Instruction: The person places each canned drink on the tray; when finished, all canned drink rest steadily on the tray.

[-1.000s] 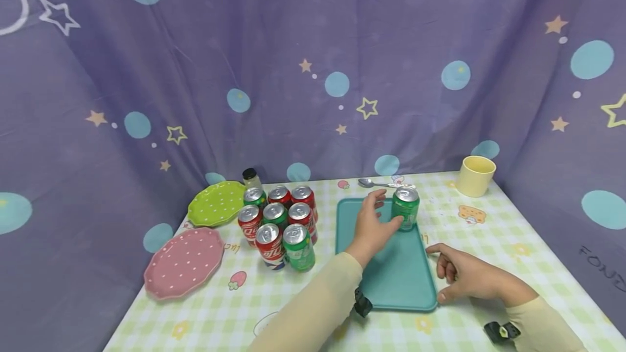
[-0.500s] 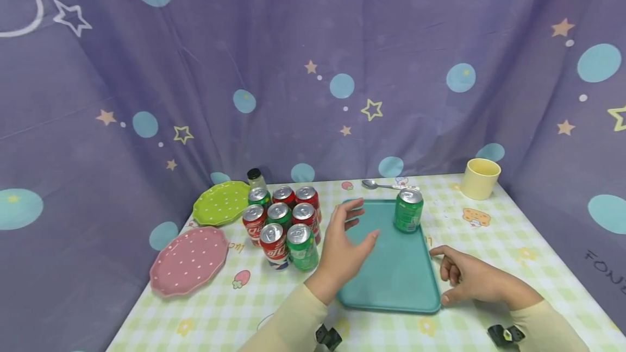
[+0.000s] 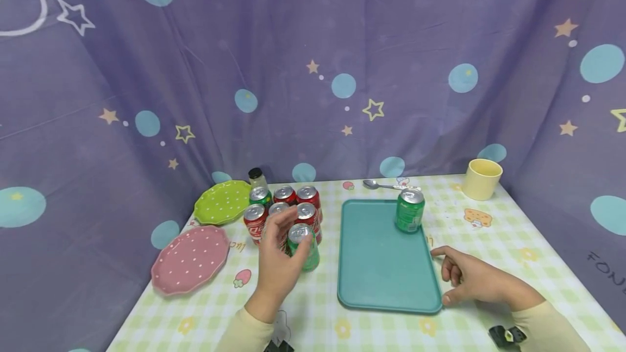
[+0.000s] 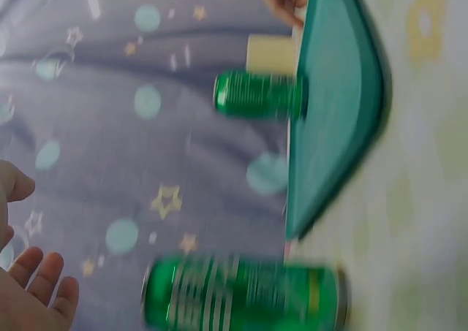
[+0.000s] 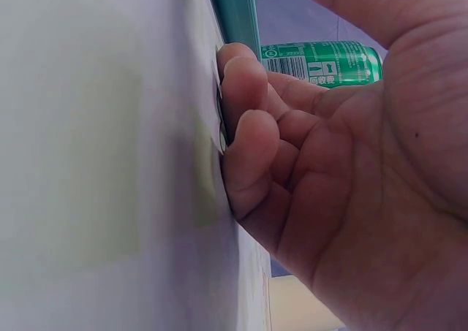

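Observation:
My left hand (image 3: 279, 270) is beside a tight cluster of upright soda cans, fingers spread in a loose curve and holding nothing. Its thumb overlaps the front green soda can (image 3: 312, 258) in the head view; the left wrist view shows a gap between fingers and that can (image 4: 241, 294). Part of the front red soda can is hidden behind this hand. One more green soda can (image 3: 409, 211) stands at the far right of the teal tray (image 3: 381, 270). My right hand (image 3: 474, 281) rests on the table, index fingertip and thumb at the tray's right edge, other fingers bent.
Left of the cans lie a pink dotted plate (image 3: 191, 259) and a green dotted plate (image 3: 222, 202). A black-capped jar (image 3: 256, 177) stands behind the cans. A spoon (image 3: 383, 185) lies beyond the tray, and a yellow cup (image 3: 481, 181) stands at the back right.
My left hand has moved from beside the can on the tray leftward to the can cluster. That can stays standing on the tray. My right hand keeps its place.

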The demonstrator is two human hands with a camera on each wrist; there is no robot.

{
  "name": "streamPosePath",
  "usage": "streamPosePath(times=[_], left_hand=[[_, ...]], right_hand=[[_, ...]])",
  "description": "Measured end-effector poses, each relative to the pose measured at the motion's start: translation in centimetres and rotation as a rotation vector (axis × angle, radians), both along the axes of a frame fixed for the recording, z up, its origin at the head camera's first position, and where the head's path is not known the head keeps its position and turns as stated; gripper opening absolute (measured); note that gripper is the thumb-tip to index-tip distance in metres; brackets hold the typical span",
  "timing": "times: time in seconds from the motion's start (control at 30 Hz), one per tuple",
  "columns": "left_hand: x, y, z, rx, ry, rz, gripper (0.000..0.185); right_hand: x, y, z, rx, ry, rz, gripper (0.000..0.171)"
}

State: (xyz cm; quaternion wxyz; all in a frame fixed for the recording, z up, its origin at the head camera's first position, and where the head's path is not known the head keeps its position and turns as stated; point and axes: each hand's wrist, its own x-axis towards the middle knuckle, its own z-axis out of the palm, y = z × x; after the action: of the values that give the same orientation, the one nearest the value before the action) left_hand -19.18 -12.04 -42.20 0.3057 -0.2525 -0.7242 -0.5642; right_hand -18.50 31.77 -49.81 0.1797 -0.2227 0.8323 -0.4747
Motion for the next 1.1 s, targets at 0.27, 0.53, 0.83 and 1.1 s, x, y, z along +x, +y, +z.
streamPosePath(times=[0.27, 0.53, 0.83, 1.1], left_hand=[[-0.9, -5.9, 0.1, -0.001, -0.006, 0.197, 0.055], [-2.3, -10.0, -2.6, 0.031, -0.139, 0.3, 0.057], [-3.4, -12.6, -5.1, 0.079, -0.286, 0.303, 0.063], [-3.6, -12.6, -6.2, 0.079, -0.374, 0.213, 0.068]], right_hand=[[-0.1, 0.0, 0.1, -0.002, -0.011, -0.009, 0.098], [-0.2, 0.1, -0.2, -0.01, -0.01, -0.001, 0.097], [-0.1, 0.1, -0.3, -0.021, -0.018, 0.001, 0.097], [-0.1, 0.1, -0.3, -0.03, -0.028, -0.008, 0.097]])
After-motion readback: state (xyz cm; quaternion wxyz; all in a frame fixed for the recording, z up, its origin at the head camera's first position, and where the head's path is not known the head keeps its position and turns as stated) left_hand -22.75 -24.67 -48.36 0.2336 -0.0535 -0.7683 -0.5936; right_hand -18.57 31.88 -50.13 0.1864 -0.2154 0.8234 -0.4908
